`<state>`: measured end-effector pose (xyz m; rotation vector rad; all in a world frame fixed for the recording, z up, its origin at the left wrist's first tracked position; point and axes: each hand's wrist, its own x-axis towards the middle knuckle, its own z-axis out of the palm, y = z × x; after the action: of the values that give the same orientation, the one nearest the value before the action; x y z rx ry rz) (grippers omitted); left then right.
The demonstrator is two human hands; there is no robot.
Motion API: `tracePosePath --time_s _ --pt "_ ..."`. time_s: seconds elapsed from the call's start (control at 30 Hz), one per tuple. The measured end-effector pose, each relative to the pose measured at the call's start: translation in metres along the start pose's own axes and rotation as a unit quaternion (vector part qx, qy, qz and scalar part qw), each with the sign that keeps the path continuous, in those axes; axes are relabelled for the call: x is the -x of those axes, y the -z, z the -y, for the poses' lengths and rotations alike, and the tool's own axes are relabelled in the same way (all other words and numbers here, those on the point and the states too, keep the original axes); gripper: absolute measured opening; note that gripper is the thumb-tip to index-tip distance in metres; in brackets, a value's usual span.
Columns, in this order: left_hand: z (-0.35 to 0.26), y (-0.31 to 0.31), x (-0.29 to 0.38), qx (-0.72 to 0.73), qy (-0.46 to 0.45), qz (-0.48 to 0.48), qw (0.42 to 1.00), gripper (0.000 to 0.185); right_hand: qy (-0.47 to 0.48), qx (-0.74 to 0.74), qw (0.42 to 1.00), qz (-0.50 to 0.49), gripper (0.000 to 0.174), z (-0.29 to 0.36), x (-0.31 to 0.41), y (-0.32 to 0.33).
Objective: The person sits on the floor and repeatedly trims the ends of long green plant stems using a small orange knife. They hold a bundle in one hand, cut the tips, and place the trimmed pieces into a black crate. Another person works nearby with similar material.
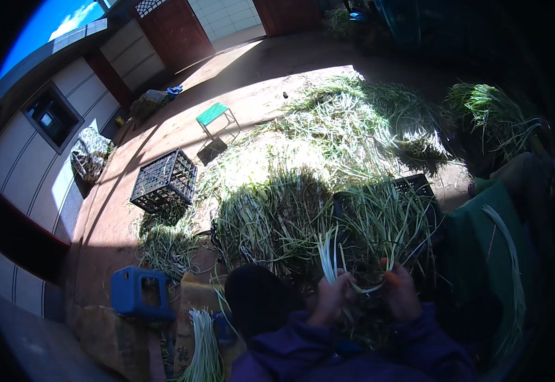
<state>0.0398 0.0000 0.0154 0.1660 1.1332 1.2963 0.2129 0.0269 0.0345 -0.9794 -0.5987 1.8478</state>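
My left hand [332, 293] is closed around a small bundle of pale stalks [326, 258], whose white ends point up. To its right, my right hand [400, 289] grips a green-and-white stalk between thumb and fingers, with something orange at the fingertips. A bent white stalk [370, 289] spans the gap between both hands. Just beyond them, a heap of long green leafy stalks [382, 215] lies over a black plastic crate [418, 184]. A bundle of cleaned white stalks [203, 344] rests at the lower left.
Piled green stalks [277, 219] cover the ground ahead. A black crate [164, 180], a green-topped stool [212, 113] and a blue plastic container [141, 292] stand to the left. Green cloth [487, 238] with loose stalks lies at the right, near another person's leg [521, 179].
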Motion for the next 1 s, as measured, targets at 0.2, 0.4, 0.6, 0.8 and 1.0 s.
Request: tracePosePath --time_s 0.2,0.4,0.6,0.8,1.0 --pt "-0.021 0.015 0.000 0.062 0.014 0.034 0.997 0.017 0.045 -0.072 0.996 0.036 0.044 0.029 0.011 0.005" --pt "-0.032 0.040 0.005 0.045 0.015 0.053 0.997 0.014 0.054 -0.069 0.996 0.027 0.046 0.056 0.009 0.032" --pt "-0.054 0.055 0.016 -0.042 -0.030 0.037 0.998 0.015 0.050 -0.122 0.991 0.019 0.038 0.064 0.004 0.043" --pt "-0.084 0.040 0.030 -0.135 -0.172 0.027 0.976 0.018 0.041 0.021 0.999 0.007 0.042 0.069 0.000 0.008" --pt "-0.036 -0.009 0.045 -0.100 -0.105 0.136 0.980 0.022 0.039 0.094 0.992 0.072 0.045 0.060 -0.016 -0.049"
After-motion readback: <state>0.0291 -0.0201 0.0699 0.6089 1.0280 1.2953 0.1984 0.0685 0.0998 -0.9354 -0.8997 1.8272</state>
